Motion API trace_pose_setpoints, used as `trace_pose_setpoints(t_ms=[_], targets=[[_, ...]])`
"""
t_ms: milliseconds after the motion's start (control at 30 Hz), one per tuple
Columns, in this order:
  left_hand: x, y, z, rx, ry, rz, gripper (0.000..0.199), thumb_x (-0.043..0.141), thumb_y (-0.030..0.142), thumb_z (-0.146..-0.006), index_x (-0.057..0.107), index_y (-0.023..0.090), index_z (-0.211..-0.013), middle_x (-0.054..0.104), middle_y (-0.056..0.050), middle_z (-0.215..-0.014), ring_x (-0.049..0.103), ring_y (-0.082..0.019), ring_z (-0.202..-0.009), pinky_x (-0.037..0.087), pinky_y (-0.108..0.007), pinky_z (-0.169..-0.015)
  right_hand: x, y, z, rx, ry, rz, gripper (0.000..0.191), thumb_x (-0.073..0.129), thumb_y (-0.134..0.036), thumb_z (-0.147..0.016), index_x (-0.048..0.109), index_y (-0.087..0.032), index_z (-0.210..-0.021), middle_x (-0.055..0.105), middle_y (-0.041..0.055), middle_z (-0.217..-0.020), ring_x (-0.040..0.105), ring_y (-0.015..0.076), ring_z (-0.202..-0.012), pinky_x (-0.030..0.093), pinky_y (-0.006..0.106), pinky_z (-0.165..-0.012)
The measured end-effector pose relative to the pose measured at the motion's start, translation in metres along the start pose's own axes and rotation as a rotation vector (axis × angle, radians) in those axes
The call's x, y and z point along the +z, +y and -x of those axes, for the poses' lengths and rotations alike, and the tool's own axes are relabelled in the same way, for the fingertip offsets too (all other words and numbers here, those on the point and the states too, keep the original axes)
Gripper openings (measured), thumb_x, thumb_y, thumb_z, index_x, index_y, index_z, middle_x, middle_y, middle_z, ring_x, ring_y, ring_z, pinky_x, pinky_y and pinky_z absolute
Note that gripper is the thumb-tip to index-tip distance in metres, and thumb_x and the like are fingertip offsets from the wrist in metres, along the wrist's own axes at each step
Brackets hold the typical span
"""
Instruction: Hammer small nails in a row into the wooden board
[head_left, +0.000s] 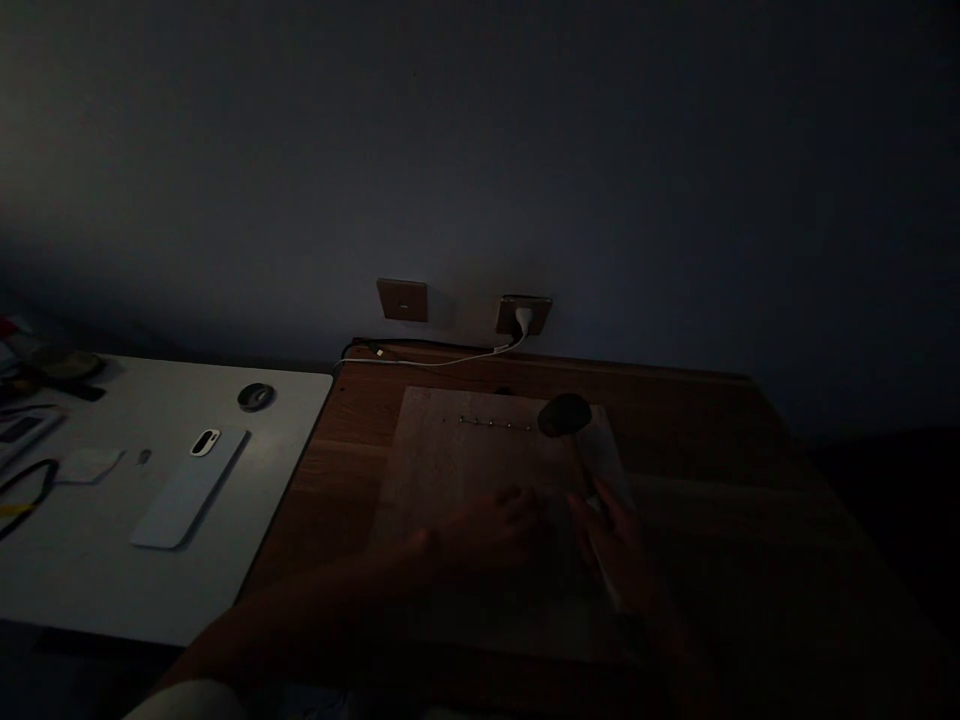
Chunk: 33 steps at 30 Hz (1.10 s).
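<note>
The light is dim. My right hand is wrapped round the pale handle of a mallet, whose dark, rounded head is over the far right part of a wooden board. My left hand is over the middle of the board, its fingers curled; whatever they may hold is too dark to make out. Along the board's far side runs a row of several small nails, standing apart from each other. The row's right end comes close to the mallet head.
The board lies on a brown wooden table against a wall. White and black cables run along the back to a wall socket. On a white table at left are a roll of tape and a pale flat slab.
</note>
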<state>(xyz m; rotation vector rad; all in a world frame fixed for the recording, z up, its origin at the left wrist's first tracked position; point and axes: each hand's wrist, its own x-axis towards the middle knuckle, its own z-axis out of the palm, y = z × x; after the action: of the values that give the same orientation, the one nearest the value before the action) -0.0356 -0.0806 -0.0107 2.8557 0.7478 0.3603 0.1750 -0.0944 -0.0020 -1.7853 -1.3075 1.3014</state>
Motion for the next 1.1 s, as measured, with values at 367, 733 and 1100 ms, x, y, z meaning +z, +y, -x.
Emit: trace_pose_setpoints(t_ms=[367,733,1100], targets=[[-0.010,-0.054,0.024,-0.226,0.201,0.137,0.023,0.054,0.013,-0.097,0.071,0.025,-0.105,0.073,-0.006,-0.106,0.069,-0.021,-0.096,0.056,-0.032,-0.082,0.005,0.002,0.013,0.070,-0.015,-0.061,0.049,0.061,-0.067,-0.085,0.061,-0.023,-0.106,0.047,-0.0099,-0.052,0.044,0.0111,-0.039,0.034,0.021,-0.036],[0.003,-0.135,0.073,-0.746,0.465,0.154,0.017,0.063,0.017,-0.091,0.076,0.022,-0.101,0.078,-0.006,-0.101,0.071,-0.021,-0.096,0.053,-0.038,-0.094,0.032,-0.016,0.016,0.007,-0.100,-0.003,0.071,0.058,-0.066,-0.085,0.058,-0.014,-0.133,0.047,-0.0095,-0.046,0.044,0.0128,-0.039,0.036,0.022,-0.037],[-0.001,-0.137,0.069,-0.689,0.438,0.212,0.014,0.067,0.014,-0.086,0.075,0.020,-0.095,0.076,-0.005,-0.097,0.068,-0.021,-0.092,0.053,-0.034,-0.087,0.046,-0.020,0.009,-0.025,-0.175,0.004,0.066,0.054,-0.062,-0.088,0.059,-0.012,-0.131,0.045,-0.0103,-0.044,0.042,0.0118,-0.037,0.033,0.021,-0.036]])
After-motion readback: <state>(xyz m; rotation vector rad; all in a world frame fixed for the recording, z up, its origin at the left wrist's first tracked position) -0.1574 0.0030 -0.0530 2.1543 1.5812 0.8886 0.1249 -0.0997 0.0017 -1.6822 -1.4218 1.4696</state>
